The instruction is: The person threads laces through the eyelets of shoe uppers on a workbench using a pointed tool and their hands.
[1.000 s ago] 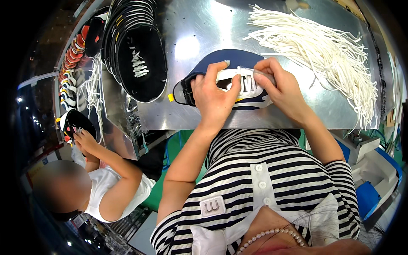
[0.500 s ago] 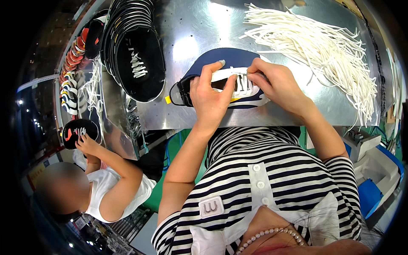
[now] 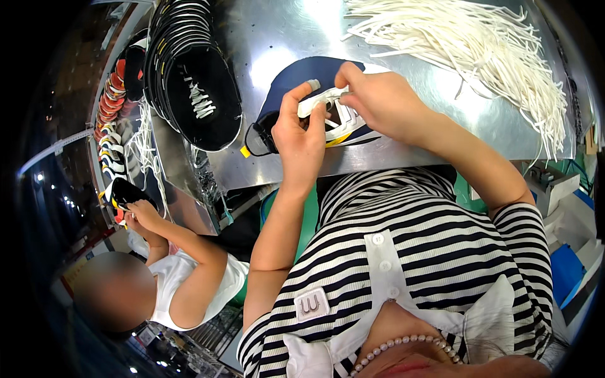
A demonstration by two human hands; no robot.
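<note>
A flat shoe upper (image 3: 302,70), navy with white, yellow and black parts, lies on the metal table in front of me. My left hand (image 3: 296,135) is closed on its white eyelet strip (image 3: 329,96), index finger over it and thumb in the opening. White lacing (image 3: 346,114) crosses that opening at the right part. My right hand (image 3: 387,104) is bent over the strip's right end, thumb and index finger close together; whatever they pinch is hidden.
Stacked black shoe uppers (image 3: 200,94) stand to the left. A big heap of white shoelaces (image 3: 460,57) covers the far right. At the lower left, a co-worker (image 3: 195,271) handles a black upper (image 3: 126,192) beside a row of colourful uppers (image 3: 112,101).
My right hand has shifted left and up along the eyelet strip, away from the lacing. The view has tilted slightly. The co-worker's black upper has turned in their hands.
</note>
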